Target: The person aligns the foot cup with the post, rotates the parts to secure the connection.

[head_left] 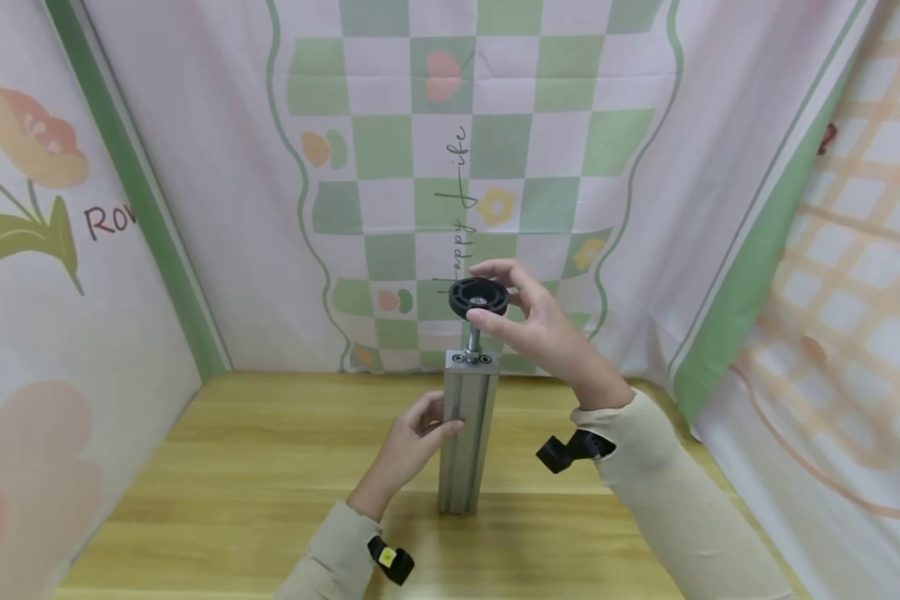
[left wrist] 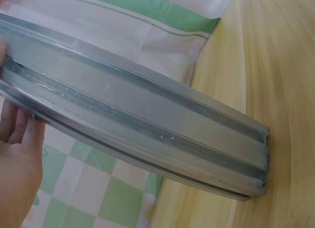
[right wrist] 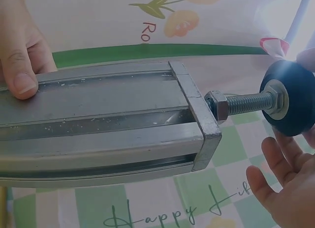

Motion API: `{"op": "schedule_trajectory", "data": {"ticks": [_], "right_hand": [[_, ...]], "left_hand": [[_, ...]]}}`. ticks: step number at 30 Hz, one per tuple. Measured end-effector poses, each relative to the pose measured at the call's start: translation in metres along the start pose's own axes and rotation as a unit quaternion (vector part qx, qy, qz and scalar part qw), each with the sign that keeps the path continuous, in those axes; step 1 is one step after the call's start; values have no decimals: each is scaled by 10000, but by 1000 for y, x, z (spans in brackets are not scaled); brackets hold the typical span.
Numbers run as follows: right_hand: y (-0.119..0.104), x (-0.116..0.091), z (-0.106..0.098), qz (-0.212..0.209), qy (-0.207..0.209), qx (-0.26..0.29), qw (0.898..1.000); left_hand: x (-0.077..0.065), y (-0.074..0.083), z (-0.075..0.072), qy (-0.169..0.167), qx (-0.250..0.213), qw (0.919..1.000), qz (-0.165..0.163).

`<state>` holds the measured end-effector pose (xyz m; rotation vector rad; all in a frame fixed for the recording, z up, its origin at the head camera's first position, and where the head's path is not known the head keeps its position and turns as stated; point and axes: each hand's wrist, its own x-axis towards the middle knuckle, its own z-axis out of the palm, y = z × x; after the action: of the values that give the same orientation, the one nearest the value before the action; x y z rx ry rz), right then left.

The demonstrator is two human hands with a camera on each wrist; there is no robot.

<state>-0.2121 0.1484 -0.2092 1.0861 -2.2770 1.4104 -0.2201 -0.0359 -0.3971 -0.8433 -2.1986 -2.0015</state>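
Observation:
An aluminium profile (head_left: 463, 450) stands upright on the wooden table, its grooved sides showing. My left hand (head_left: 411, 440) grips it around the middle, the thumb on the near face and the fingers at the left side. A metal end plate (right wrist: 197, 118) caps the top. From it rises a threaded bolt (right wrist: 246, 104) with a hex nut (right wrist: 219, 106) near the plate. This bolt carries a black round levelling foot (right wrist: 299, 97), turned base-up. My right hand (head_left: 534, 327) holds the foot's rim between thumb and fingers; part of that hand lies outside the right wrist view.
The wooden table (head_left: 270, 467) reaches back to a hanging checkered cloth (head_left: 378, 150). Printed cloth walls rise at the left (head_left: 30, 333) and the right (head_left: 832, 358). Black wrist mounts (head_left: 570, 450) stick out below both sleeves.

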Motion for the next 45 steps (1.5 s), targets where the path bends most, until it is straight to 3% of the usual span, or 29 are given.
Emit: {"op": "schedule_trajectory", "data": {"ticks": [10, 17, 21, 25, 30, 39, 45], "right_hand": [[3, 4, 10, 164, 713, -446, 9963], [29, 6, 18, -189, 1238, -1209, 9847], [28, 4, 17, -432, 960, -1057, 9888], [19, 1, 15, -278, 544, -315, 9976], [6, -3, 14, -163, 260, 485, 9984], [5, -5, 10, -455, -38, 652, 9968], [6, -6, 8, -420, -74, 697, 9967]], "left_hand": [[0, 0, 0, -59, -33, 10000, 0], [-1, 2, -1, -41, -47, 10000, -67], [-1, 2, -1, -25, -27, 9999, -100], [0, 1, -1, -3, 8, 9999, -106], [0, 0, -1, -16, 13, 10000, -57], [0, 2, -1, 16, 5, 10000, -91], [0, 3, 0, 11, -35, 9999, -110]]}}
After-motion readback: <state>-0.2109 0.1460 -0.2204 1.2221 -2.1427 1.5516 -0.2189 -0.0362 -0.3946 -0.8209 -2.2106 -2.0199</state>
